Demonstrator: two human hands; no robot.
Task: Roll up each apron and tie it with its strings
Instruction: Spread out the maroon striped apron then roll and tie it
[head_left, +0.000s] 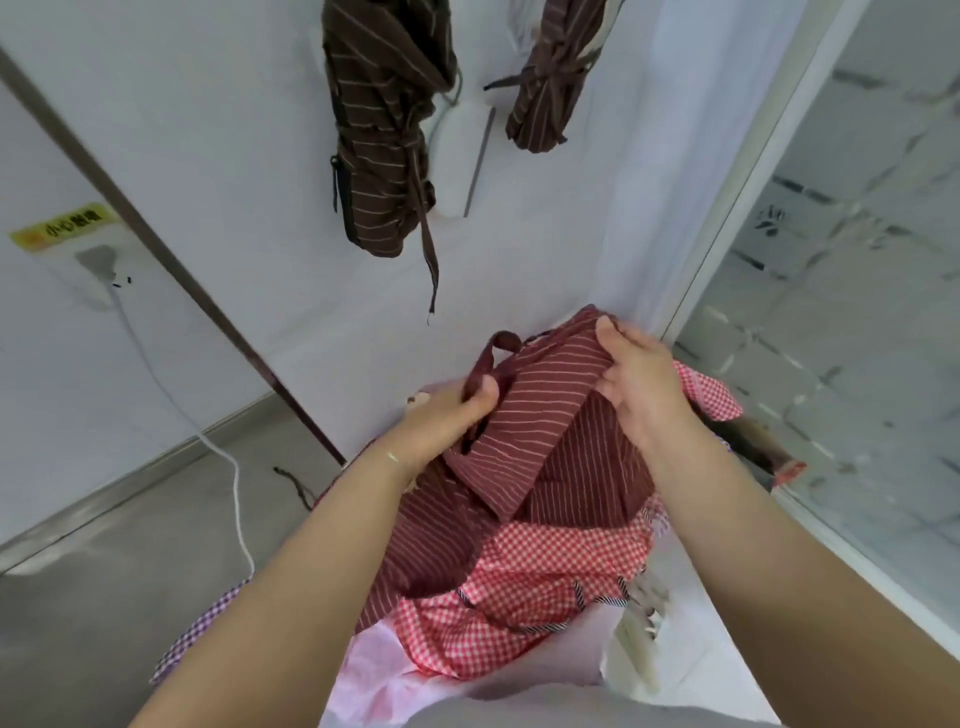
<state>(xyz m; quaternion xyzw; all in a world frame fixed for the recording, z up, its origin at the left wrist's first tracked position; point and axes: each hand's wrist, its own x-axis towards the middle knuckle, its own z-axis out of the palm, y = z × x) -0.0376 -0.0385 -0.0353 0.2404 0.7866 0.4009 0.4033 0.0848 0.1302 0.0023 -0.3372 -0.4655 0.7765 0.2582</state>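
as maroon striped apron (540, 415) is limp, light: left hand (441, 415) fingers pinch strap (480, 371), right hand (636, 379) fingers grip top fold; hold bunched edges.

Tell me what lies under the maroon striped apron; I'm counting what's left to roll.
A red checked apron shows beneath the maroon striped apron, purple checked cloth at left. Anything deeper is covered.

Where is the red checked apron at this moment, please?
In the head view the red checked apron lies low and centre, under the maroon striped apron that both hands grip.

Two rolled brown aprons (382, 130) (one maroon (540, 415)).
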